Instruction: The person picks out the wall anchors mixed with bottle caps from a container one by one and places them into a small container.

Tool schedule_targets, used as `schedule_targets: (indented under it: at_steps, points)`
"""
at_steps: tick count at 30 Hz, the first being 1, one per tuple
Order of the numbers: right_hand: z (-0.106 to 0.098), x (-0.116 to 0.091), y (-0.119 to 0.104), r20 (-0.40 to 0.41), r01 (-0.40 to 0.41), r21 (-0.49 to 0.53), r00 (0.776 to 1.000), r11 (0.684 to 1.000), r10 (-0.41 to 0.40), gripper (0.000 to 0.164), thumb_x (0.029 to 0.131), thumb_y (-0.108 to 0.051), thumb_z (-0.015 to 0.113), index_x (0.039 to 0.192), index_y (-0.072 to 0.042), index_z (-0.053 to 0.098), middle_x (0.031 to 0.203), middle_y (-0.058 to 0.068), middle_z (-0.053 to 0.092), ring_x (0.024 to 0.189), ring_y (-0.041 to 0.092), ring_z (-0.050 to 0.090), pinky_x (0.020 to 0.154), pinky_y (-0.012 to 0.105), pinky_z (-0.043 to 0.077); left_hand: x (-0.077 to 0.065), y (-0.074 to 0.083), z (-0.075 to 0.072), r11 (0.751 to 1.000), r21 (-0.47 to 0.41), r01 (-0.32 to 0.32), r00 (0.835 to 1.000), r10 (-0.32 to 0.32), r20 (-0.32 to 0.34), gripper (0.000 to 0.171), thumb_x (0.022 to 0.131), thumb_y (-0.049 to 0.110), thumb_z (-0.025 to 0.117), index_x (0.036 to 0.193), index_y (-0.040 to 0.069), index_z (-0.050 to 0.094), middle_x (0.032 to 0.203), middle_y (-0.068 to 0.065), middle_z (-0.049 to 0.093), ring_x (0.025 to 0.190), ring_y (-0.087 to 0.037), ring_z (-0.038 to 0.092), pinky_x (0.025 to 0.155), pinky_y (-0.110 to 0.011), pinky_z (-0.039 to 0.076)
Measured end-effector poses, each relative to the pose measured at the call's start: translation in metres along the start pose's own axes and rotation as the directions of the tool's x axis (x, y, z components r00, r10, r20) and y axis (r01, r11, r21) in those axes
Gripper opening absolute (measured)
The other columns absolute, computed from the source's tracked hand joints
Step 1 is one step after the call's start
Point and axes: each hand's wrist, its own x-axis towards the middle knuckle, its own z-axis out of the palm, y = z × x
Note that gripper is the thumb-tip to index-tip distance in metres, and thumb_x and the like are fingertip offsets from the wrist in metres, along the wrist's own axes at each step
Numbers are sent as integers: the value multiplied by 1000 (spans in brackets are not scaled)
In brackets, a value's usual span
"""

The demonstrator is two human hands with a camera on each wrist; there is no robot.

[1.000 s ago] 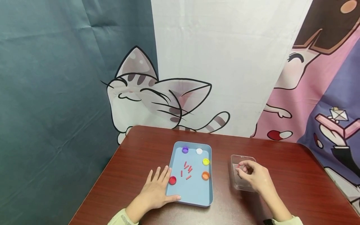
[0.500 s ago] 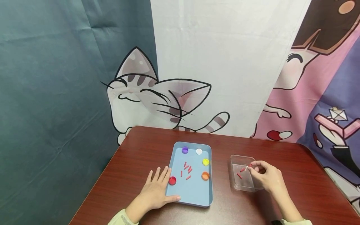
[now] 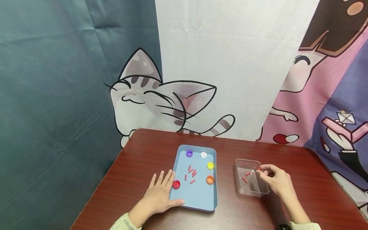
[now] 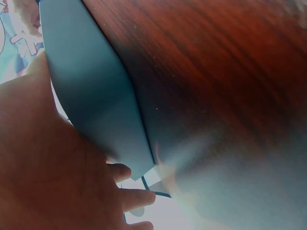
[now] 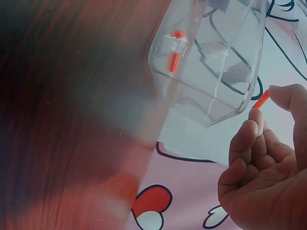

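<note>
My left hand (image 3: 158, 196) lies with straight, spread fingers along the left side of a light blue tray (image 3: 198, 199), its thumb reaching over the near rim. Between thumb and fingertip, my right hand (image 3: 277, 180) pinches a small red stick (image 5: 261, 100), held at the right rim of a clear plastic box (image 3: 249, 192). Inside that box lie a few red sticks (image 3: 245, 180). Several more red sticks (image 3: 192, 181) are scattered in the middle of the tray.
Round caps sit in the tray: purple (image 3: 189, 153), white (image 3: 203, 155), yellow (image 3: 210, 165), orange (image 3: 210, 180) and red (image 3: 176, 184), the red one close to my left fingers. Behind the brown table (image 3: 155, 143) hangs a printed cloth (image 3: 230, 64).
My right hand has moved from over the middle of the clear box to its right rim, leaving the sticks inside visible. The left hand and tray have stayed put.
</note>
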Motion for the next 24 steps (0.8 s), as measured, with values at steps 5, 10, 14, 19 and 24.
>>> schedule_targets:
  at_steps: [5, 10, 14, 19, 24]
  points:
    - [0, 2, 3, 3, -7, 0, 1000, 1000, 7, 22, 83, -21, 81, 101, -8, 75, 74, -7, 62, 65, -4, 49, 58, 24, 40, 0, 1, -1, 1000, -4, -4, 1000, 4, -3, 112, 82, 82, 55, 159, 5, 29, 165, -15, 27, 151, -46, 23, 119, -66, 13]
    - [0, 2, 4, -5, -20, 2, 1000, 1000, 20, 26, 84, -25, 82, 102, -7, 75, 74, -6, 62, 65, -4, 49, 59, 24, 40, 0, 1, -1, 1000, 1, -4, 1000, 4, -9, 112, 82, 82, 55, 159, 5, 29, 165, -15, 28, 151, -45, 23, 119, -66, 13]
    - [1, 1, 2, -6, -23, 3, 1000, 1000, 23, 25, 84, -25, 81, 101, -8, 75, 74, -7, 60, 65, -3, 48, 59, 24, 39, 0, 1, -2, 1000, 1, -4, 1000, 4, -9, 112, 82, 82, 55, 159, 5, 29, 165, -15, 27, 151, -45, 23, 119, -66, 13]
    - [9, 0, -10, 2, -4, 23, 1000, 1000, 4, 21, 85, -23, 80, 101, -10, 75, 74, -8, 61, 65, -3, 50, 59, 24, 40, 0, 1, -2, 1000, -1, -1, 1000, 1, -1, 112, 82, 82, 54, 160, 6, 28, 166, -15, 27, 151, -45, 22, 119, -66, 12]
    - [20, -2, -29, 1, 18, 61, 1000, 998, -18, 21, 85, -21, 80, 100, -9, 74, 72, -8, 60, 63, -2, 50, 58, 24, 40, 0, 0, -1, 1000, -1, -1, 1000, 1, -3, 112, 82, 82, 54, 160, 5, 29, 165, -15, 27, 151, -46, 22, 119, -66, 12]
